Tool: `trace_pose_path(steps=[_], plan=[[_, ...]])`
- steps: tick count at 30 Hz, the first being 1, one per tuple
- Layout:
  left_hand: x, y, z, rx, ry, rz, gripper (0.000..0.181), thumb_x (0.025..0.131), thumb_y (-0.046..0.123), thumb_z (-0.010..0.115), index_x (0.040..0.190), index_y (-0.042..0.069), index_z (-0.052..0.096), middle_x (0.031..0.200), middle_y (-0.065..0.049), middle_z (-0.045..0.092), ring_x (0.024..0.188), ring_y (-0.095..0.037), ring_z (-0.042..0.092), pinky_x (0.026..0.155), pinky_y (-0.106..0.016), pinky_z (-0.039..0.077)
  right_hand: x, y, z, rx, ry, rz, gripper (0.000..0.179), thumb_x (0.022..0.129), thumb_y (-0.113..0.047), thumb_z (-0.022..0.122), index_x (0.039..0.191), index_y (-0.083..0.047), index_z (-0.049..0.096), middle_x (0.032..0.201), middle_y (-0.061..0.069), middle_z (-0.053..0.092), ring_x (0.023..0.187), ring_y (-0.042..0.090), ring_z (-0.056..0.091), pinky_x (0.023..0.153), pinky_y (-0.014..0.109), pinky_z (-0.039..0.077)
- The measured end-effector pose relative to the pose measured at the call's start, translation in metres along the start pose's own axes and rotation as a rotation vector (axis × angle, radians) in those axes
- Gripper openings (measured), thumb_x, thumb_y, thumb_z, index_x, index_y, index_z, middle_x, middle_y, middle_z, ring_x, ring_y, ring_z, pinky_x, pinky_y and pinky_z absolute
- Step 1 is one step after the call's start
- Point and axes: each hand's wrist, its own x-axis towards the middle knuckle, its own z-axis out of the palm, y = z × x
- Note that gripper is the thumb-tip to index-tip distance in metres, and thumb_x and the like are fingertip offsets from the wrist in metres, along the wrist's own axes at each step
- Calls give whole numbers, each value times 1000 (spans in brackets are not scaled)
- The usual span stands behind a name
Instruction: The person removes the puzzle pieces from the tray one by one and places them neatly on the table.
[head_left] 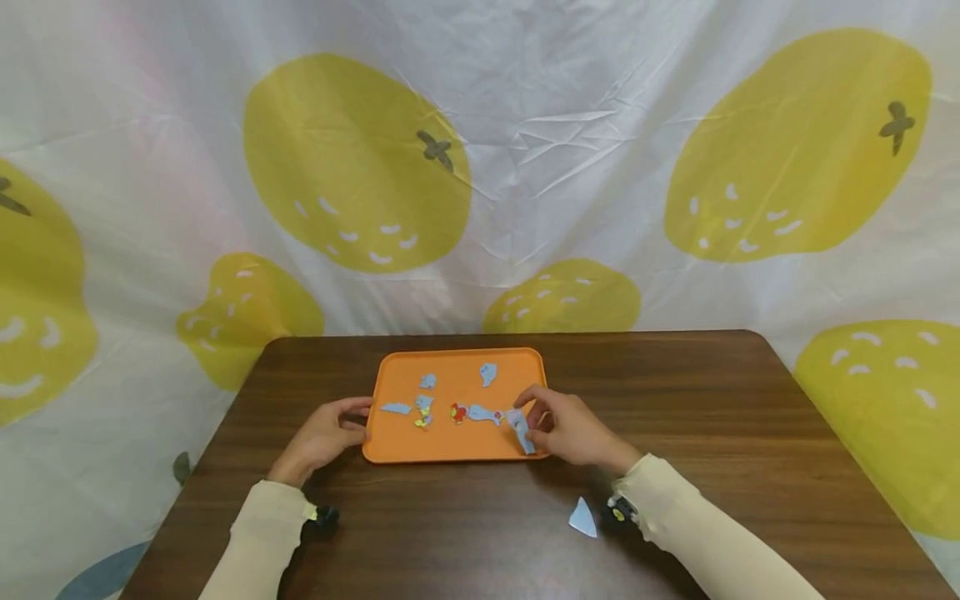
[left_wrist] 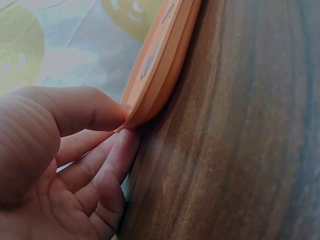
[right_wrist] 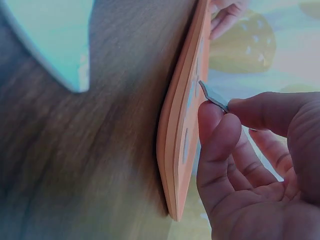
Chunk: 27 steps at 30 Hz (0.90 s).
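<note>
My left hand (head_left: 324, 437) pinches the left rim of an orange tray (head_left: 457, 450), thumb above and fingers below in the left wrist view. Over the tray's right side, my right hand (head_left: 573, 427) holds a small, thin shard (right_wrist: 214, 96) between thumb and fingertips. A light blue shard (head_left: 522, 435) shows at those fingertips in the head view; whether it is the held one, I cannot tell. Several broken light blue pieces lie apart on the tray, among them a long shard (head_left: 482, 413), a red-patterned bit (head_left: 458, 413) and a yellow-marked bit (head_left: 423, 415).
A pointed light blue shard (head_left: 582, 518) lies on the dark wooden table (head_left: 450, 533), in front of the tray and near my right wrist. Behind the table hangs a white curtain (head_left: 570, 150) with yellow fruit prints.
</note>
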Motion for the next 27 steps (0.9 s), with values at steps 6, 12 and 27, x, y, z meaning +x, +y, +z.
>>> trace_pose_path(steps=[6, 12, 27], plan=[[2, 0, -1, -14, -1, 14, 61, 84, 5, 73, 142, 7, 54, 130, -18, 60, 101, -24, 67, 77, -27, 55, -10, -2, -6, 76, 13, -3, 40, 84, -2, 73, 117, -19, 59, 81, 1, 66, 58, 16, 65, 50, 29, 54], [2, -2, 1, -9, 4, -2, 61, 84, 5, 74, 141, 9, 54, 129, -16, 61, 100, -22, 67, 76, -26, 55, -23, -2, -9, 122, -15, -21, 41, 86, 3, 70, 120, -16, 60, 80, 7, 67, 59, 26, 67, 52, 28, 55], [-2, 1, 1, -28, 4, 18, 62, 83, 6, 75, 141, 6, 53, 130, -18, 60, 101, -24, 67, 76, -28, 55, -61, -7, -25, 177, 0, 40, 37, 85, 9, 67, 119, -3, 58, 79, 20, 65, 59, 36, 65, 47, 28, 52]])
